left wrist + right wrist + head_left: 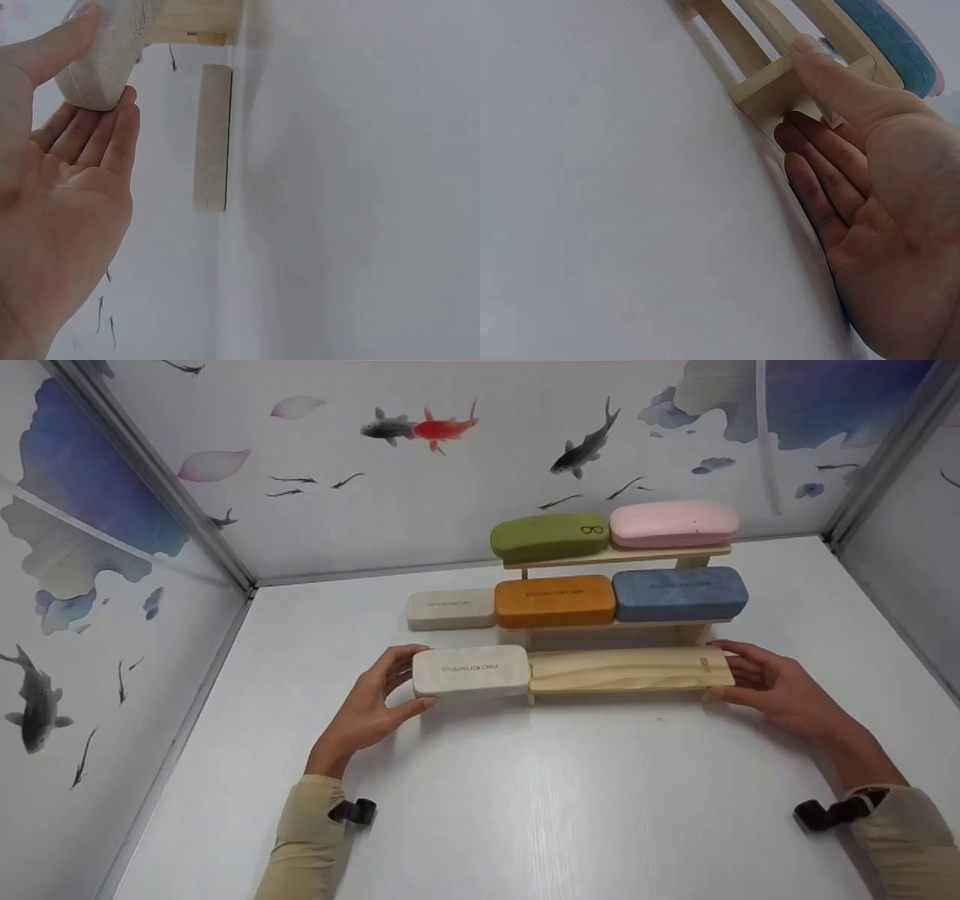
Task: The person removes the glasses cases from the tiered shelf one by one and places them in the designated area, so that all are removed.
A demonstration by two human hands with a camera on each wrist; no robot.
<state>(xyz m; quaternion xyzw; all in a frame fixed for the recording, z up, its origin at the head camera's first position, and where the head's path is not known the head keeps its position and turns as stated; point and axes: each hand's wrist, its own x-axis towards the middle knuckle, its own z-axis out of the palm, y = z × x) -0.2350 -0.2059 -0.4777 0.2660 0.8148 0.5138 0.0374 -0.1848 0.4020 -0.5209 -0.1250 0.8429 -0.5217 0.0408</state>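
Note:
My left hand [373,697] grips the left end of a cream-white glasses case [471,671], thumb in front and fingers behind. That case is held off the table, its right end against the left end of the lowest shelf of a wooden stepped rack [626,669]. At the shelf's right end is my right hand [780,686], its thumb on the board [776,86] and its fingers reaching behind and under it. A second pale glasses case [451,609] lies on the table behind the left hand; it also shows in the left wrist view.
On the middle step sit an orange glasses case [555,601] and a blue one [680,594]. A green case [550,535] and a pink case [675,524] occupy the top step. Panels printed with fish [585,442] border the white table [570,795].

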